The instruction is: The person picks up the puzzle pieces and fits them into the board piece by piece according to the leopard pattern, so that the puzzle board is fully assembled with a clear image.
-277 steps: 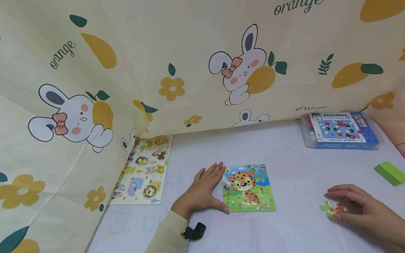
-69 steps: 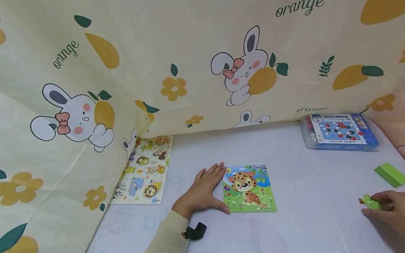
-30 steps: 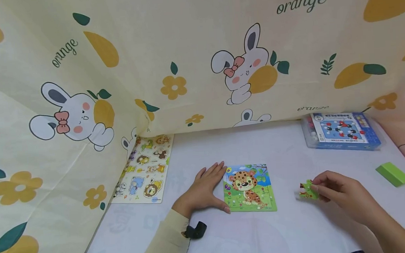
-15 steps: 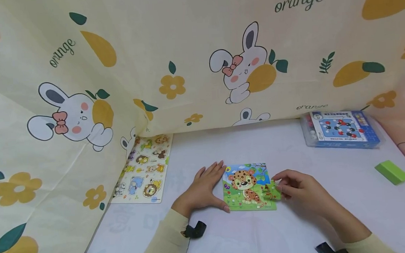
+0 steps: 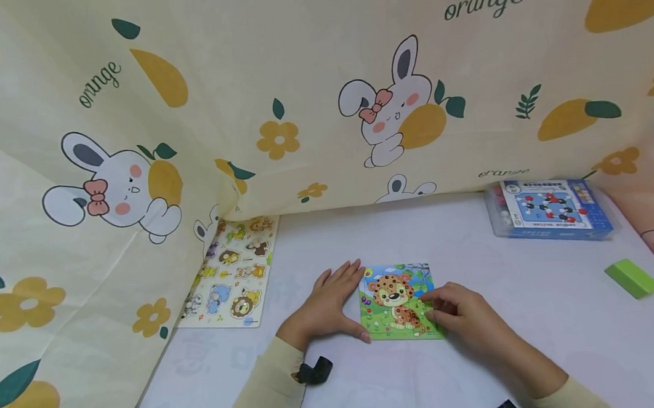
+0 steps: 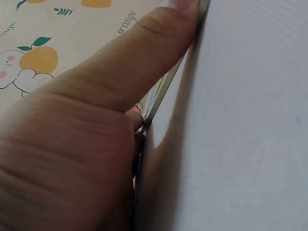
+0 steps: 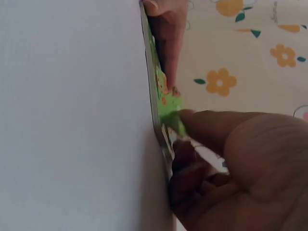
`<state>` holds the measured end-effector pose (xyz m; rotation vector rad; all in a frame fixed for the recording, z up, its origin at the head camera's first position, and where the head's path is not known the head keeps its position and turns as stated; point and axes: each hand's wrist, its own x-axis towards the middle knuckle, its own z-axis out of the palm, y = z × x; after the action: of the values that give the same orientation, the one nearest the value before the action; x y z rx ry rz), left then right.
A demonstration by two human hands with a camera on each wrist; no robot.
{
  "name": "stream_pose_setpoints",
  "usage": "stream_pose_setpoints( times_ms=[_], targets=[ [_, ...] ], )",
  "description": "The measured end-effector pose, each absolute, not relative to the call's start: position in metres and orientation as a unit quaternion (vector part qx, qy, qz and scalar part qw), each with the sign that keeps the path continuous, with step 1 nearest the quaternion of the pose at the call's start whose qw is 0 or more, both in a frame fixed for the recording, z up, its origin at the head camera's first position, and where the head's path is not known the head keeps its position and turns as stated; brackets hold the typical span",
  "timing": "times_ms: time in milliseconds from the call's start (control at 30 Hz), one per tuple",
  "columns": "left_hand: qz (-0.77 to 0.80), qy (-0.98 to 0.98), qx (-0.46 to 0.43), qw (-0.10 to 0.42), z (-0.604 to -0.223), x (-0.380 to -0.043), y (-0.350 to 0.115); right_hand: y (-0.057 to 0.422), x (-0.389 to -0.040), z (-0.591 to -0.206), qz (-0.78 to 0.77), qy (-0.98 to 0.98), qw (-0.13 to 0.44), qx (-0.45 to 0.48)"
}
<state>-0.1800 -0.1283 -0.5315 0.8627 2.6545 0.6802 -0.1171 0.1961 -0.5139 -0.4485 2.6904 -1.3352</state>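
Note:
A square jigsaw puzzle (image 5: 395, 293) with a spotted leopard cub on green grass lies flat on the white table. My left hand (image 5: 323, 310) rests at its left side with straight, spread fingers, the fingertips at the upper left corner and the thumb at the lower left. Over the puzzle's right side, my right hand (image 5: 463, 313) pinches a green puzzle piece (image 7: 171, 107) between thumb and fingers. In the right wrist view the piece is tilted close above the puzzle's edge. From the head view the fingers hide most of it.
An animal puzzle board (image 5: 234, 283) lies at the left, partly under the printed curtain (image 5: 321, 93). A blue boxed molecule set (image 5: 552, 211) stands at the back right. In front of it is a light green block (image 5: 633, 278).
My right hand has carried the green puzzle piece leftward from the right of the table onto the leopard puzzle's right side. The left hand stays where it was.

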Motion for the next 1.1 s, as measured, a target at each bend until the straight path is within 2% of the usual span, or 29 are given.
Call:
stream_pose_setpoints(
  times_ms=[433, 600, 833, 1100],
  targets=[
    [0.238, 0.915, 0.295, 0.136, -0.531, -0.179, -0.130, 0.186, -0.114, -0.514, -0.392, 0.905, 0.047, -0.159],
    [0.237, 0.916, 0.296, 0.133, -0.532, -0.179, -0.130, 0.187, -0.111, -0.512, -0.375, 0.905, 0.046, -0.195],
    [0.237, 0.916, 0.296, 0.134, -0.533, -0.179, -0.128, 0.192, -0.110, -0.513, -0.332, 0.908, 0.011, -0.254],
    [0.234, 0.916, 0.298, 0.132, -0.531, -0.180, -0.128, 0.191, -0.102, -0.506, -0.268, 0.923, 0.026, -0.274]
  ],
)
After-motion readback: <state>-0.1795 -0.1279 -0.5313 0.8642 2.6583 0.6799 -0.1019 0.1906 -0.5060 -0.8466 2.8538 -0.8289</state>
